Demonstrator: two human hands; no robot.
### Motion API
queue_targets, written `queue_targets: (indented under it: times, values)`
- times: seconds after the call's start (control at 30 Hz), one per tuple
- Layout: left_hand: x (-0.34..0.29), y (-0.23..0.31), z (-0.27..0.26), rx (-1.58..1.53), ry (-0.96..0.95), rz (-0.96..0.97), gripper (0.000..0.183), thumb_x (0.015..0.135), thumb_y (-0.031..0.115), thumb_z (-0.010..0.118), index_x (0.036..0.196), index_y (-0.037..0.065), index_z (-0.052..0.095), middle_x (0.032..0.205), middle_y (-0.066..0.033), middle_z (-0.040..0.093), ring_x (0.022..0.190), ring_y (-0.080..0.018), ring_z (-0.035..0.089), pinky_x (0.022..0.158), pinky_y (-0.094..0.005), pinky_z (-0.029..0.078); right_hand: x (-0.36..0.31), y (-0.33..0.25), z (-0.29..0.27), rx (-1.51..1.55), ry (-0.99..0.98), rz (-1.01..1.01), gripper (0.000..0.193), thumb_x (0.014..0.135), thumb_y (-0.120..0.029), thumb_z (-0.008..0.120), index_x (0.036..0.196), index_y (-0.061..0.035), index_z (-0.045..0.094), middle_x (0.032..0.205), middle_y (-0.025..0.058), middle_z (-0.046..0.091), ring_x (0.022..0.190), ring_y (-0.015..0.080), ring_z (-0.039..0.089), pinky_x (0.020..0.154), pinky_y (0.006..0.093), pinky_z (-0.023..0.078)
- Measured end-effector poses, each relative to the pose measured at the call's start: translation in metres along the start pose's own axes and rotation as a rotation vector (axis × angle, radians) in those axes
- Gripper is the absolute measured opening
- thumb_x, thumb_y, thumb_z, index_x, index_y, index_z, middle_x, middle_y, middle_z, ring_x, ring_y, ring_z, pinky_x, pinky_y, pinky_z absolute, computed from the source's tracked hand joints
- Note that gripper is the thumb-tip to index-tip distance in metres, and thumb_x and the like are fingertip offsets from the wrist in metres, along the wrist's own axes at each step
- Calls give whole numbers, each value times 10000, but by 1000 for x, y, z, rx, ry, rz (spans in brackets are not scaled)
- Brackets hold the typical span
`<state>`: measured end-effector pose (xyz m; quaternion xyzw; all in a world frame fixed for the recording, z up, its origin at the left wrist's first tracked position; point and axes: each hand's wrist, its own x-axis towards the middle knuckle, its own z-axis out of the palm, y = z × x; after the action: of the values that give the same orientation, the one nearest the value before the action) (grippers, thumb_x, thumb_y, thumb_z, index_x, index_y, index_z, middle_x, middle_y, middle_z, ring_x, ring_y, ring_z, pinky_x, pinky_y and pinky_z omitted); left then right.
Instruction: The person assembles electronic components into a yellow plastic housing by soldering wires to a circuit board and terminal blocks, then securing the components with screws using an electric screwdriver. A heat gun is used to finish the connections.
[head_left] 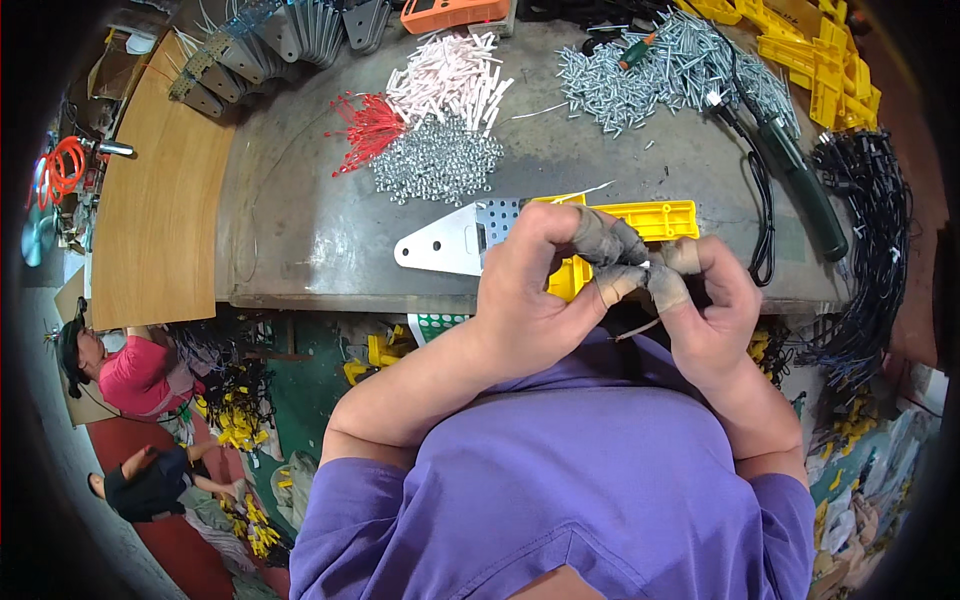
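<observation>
Close together at the table's front edge, both hands have fingertips wrapped in grey covers. My left hand (545,275) pinches with thumb and index finger, meeting the fingertips of my right hand (710,305). Between them shows a tiny white piece (644,265), mostly hidden. A thin wire end (636,331) hangs below the right thumb. Just behind the hands lies a yellow plastic housing (650,218), partly covered by the left hand. A flat metal blade (440,243) with holes and a perforated section sticks out of it to the left.
Behind are piles of white tubes (450,80), red wire pieces (368,132), metal nuts (435,160) and screws (660,80). A dark green electric screwdriver (805,190) and black cables (870,250) are right. Metal blades (290,40) stand back left. Two people sit at lower left.
</observation>
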<state>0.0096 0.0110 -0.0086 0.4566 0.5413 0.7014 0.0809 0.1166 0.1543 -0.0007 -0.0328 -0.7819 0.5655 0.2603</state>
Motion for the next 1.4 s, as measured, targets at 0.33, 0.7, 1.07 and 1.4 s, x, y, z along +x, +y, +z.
queue_targets:
  times: [0.33,0.7,1.07,1.4]
  values:
    - [3,9,-10,459,-367,-132,500,717,-6,756,1140,29,492,1043,-118,571,925,-197,631,791,-319,516,7,6,3,63,-456,130,660,799,-262,702,1272,23,340,1113,187,575,1021,289,598,857,366,464]
    - [14,23,-32,679,-422,141,402,649,3,761,1011,11,588,932,-110,634,899,-286,598,783,-350,490,16,3,-7,403,-490,583,209,937,-156,530,834,12,597,698,-24,528,652,54,454,575,233,380]
    - [14,17,-31,697,-446,36,333,714,18,703,1012,42,557,875,-128,620,812,-322,606,716,-365,493,15,3,-9,220,-482,625,241,956,-191,505,889,8,624,642,-17,516,573,60,444,515,238,353]
    - [98,-80,-101,1303,-222,-267,362,789,129,655,1086,11,484,864,-231,637,850,-393,620,743,-468,484,2,27,-29,643,-373,550,325,943,-295,437,717,-63,467,659,52,521,573,116,503,515,242,360]
